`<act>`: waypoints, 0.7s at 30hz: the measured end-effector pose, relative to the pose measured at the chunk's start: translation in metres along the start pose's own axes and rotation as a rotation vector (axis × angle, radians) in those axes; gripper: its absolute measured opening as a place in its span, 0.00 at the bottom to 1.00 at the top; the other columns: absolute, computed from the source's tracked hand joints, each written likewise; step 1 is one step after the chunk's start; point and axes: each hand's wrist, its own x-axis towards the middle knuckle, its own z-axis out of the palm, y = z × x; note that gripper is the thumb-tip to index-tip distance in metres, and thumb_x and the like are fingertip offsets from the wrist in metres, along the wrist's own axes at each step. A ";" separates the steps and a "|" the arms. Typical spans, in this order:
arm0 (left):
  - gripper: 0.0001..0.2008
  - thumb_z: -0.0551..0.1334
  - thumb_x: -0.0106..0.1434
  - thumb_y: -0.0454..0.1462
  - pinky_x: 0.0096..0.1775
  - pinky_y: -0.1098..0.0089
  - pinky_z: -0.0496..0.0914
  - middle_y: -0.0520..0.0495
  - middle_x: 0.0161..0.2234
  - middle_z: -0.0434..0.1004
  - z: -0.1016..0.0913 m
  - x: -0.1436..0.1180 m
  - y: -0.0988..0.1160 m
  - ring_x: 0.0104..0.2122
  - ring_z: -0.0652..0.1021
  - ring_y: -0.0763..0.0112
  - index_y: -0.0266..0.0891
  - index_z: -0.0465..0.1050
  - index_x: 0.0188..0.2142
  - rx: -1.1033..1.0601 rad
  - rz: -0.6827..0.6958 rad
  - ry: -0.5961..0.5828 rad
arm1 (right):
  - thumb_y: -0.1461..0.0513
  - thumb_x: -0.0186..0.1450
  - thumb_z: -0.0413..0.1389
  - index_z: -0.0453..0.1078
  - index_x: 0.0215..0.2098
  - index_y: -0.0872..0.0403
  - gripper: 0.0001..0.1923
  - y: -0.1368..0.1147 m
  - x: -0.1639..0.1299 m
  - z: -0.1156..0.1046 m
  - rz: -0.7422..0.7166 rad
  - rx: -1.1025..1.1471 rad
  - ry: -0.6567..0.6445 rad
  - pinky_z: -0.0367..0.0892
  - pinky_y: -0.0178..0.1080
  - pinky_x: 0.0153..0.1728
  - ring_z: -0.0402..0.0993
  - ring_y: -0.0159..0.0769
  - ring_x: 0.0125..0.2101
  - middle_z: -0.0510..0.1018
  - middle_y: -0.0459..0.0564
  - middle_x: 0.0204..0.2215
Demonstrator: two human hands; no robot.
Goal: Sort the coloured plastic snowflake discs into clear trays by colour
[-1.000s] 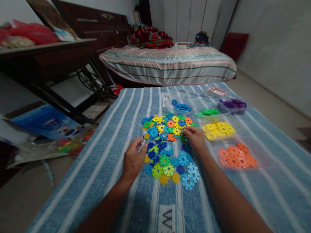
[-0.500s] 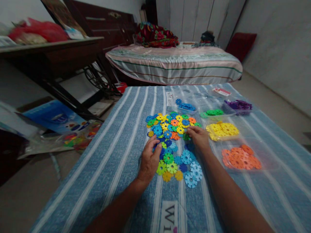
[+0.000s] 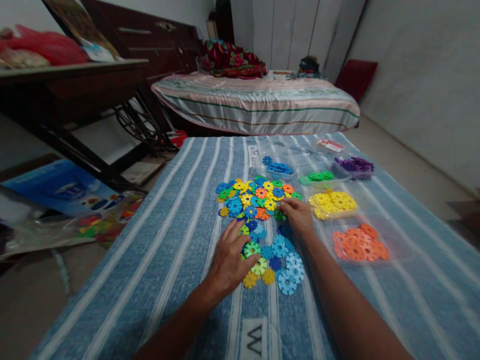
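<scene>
Left hand sliding deeper into the loose disc pile

The left hand [image 3: 230, 257] is now lying flat and released over the mixed discs [image 3: 258, 220] on the striped surface [image 3: 168, 240], having crept rightward; the right hand [image 3: 298, 214] is pinching a green disc [image 3: 279, 215] at the pile's edge.

Dim indoor light, soft focus, wide-angle bending at the edges.

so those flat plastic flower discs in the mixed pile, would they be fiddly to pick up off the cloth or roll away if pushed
The discs look thin, stiff and light, so probably fiddly: they lie flat on the striped cloth, leaving little edge for the fingers. A push from the left hand would likely slide them, not roll them, since none stands on edge. Their notched rims may snag on neighbours.
</scene>
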 end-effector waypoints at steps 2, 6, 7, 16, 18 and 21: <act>0.09 0.68 0.54 0.37 0.59 0.46 0.66 0.34 0.59 0.70 -0.002 0.003 0.003 0.63 0.66 0.46 0.39 0.72 0.35 -0.016 0.004 0.016 | 0.54 0.50 0.62 0.78 0.24 0.53 0.11 0.001 0.001 0.000 0.008 0.010 0.001 0.67 0.37 0.27 0.71 0.33 0.22 0.78 0.47 0.20; 0.05 0.64 0.55 0.34 0.57 0.51 0.69 0.39 0.52 0.77 -0.011 0.009 0.012 0.57 0.72 0.52 0.40 0.68 0.28 -0.085 0.021 0.061 | 0.53 0.50 0.62 0.78 0.24 0.52 0.11 0.003 0.001 0.003 0.016 0.038 0.004 0.67 0.37 0.28 0.72 0.34 0.23 0.79 0.47 0.20; 0.04 0.63 0.56 0.34 0.54 0.54 0.71 0.41 0.46 0.79 -0.015 0.011 0.014 0.53 0.75 0.55 0.40 0.68 0.27 -0.114 0.012 0.052 | 0.53 0.50 0.62 0.78 0.24 0.52 0.11 0.003 0.001 0.004 0.015 0.038 0.003 0.67 0.37 0.29 0.73 0.34 0.23 0.79 0.47 0.20; 0.10 0.64 0.53 0.41 0.22 0.75 0.58 0.56 0.16 0.64 -0.024 0.107 0.035 0.19 0.64 0.77 0.38 0.68 0.21 -0.425 -0.335 -0.116 | 0.54 0.52 0.62 0.79 0.25 0.52 0.10 0.007 0.002 0.007 -0.002 0.006 -0.004 0.67 0.38 0.30 0.72 0.35 0.25 0.79 0.46 0.21; 0.09 0.66 0.49 0.40 0.23 0.76 0.61 0.55 0.18 0.67 -0.016 0.149 0.051 0.21 0.67 0.77 0.37 0.70 0.21 -0.551 -0.343 -0.092 | 0.55 0.52 0.61 0.79 0.25 0.52 0.10 0.009 0.003 0.007 -0.013 0.019 -0.023 0.67 0.37 0.29 0.72 0.34 0.24 0.79 0.45 0.21; 0.09 0.66 0.51 0.39 0.26 0.75 0.67 0.54 0.20 0.69 -0.006 0.211 0.080 0.22 0.70 0.77 0.37 0.69 0.24 -0.807 -0.368 -0.069 | 0.55 0.53 0.61 0.79 0.25 0.52 0.10 0.011 0.003 0.007 -0.020 0.040 -0.035 0.68 0.37 0.30 0.72 0.34 0.24 0.79 0.45 0.22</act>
